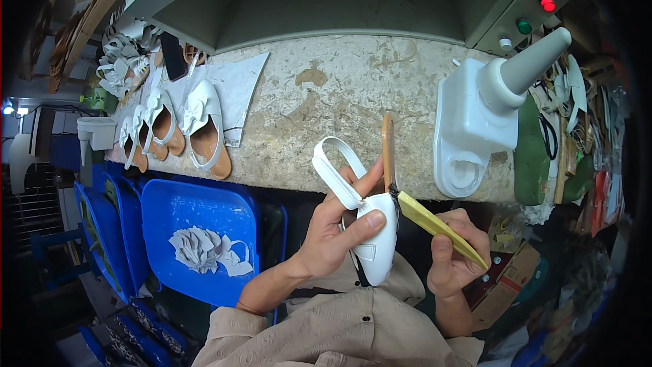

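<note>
My left hand [337,228] is closed on a white sandal [380,245] in front of my body, its thumb pressing the upper. The sandal's white strap [339,170] loops up over the fingers. Beyond the fingers the tan sole [388,141] stands nearly upright, seen edge-on. My right hand [458,256] grips a flat yellow tool [429,219] with thumb and fingers. Its far end meets a dark, bristle-like patch [394,192] at the sandal's edge; whether that patch belongs to the tool, I cannot tell.
Several white sandals with bows [204,129] stand on the worn bench [326,115] at left. A grey hooded machine [326,7] spans the back. A white container with a grey cone [479,115] stands at right. Below left, a blue tray [204,197] holds white pieces [200,250].
</note>
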`<state>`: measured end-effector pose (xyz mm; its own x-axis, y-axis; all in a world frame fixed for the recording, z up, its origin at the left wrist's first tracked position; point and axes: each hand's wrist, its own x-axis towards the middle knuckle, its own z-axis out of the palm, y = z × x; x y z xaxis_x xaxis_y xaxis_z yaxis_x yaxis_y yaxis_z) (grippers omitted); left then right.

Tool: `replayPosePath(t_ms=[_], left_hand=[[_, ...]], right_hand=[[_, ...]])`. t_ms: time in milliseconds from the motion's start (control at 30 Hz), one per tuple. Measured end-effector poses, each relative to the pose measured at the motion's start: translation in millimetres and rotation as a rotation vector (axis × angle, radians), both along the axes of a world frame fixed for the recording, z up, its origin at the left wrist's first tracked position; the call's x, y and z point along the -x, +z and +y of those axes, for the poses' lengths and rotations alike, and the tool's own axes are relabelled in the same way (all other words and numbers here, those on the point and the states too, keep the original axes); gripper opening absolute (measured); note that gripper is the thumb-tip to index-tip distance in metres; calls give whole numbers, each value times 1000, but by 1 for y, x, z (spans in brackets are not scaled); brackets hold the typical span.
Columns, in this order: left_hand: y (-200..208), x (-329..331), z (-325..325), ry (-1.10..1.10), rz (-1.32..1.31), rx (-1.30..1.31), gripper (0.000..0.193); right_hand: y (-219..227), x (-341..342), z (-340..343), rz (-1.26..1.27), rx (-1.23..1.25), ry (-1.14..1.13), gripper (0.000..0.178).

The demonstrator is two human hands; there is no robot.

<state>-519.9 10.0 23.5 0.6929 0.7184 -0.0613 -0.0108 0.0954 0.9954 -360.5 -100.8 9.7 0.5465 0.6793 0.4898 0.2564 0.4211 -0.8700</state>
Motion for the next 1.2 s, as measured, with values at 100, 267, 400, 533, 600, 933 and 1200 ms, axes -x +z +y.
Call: replayPosePath(t_ms=[100, 267, 400, 533, 600, 933, 1200], left_hand=[[1, 0, -1, 7, -8, 60, 62], [0, -4, -2, 22, -65, 121, 64], [-3, 0, 1, 32, -76, 140, 63], [-4, -3, 2, 45, -113, 247, 63], [-6, -4, 2, 47, -122, 284, 63], [-10, -6, 2, 63, -129, 321, 63], [-11, -9, 3, 112, -197, 452, 63]], right_hand=[[-3, 0, -4, -15, 0, -4, 25], [-1, -1, -8, -72, 3, -7, 23], [0, 1, -18, -124, -9, 15, 21], [2, -3, -35, -170, -2, 72, 23], [7, -3, -30, -150, -4, 21, 22], [20, 8, -12, -369, -77, -5, 21], [4, 12, -17, -186, -89, -8, 10]])
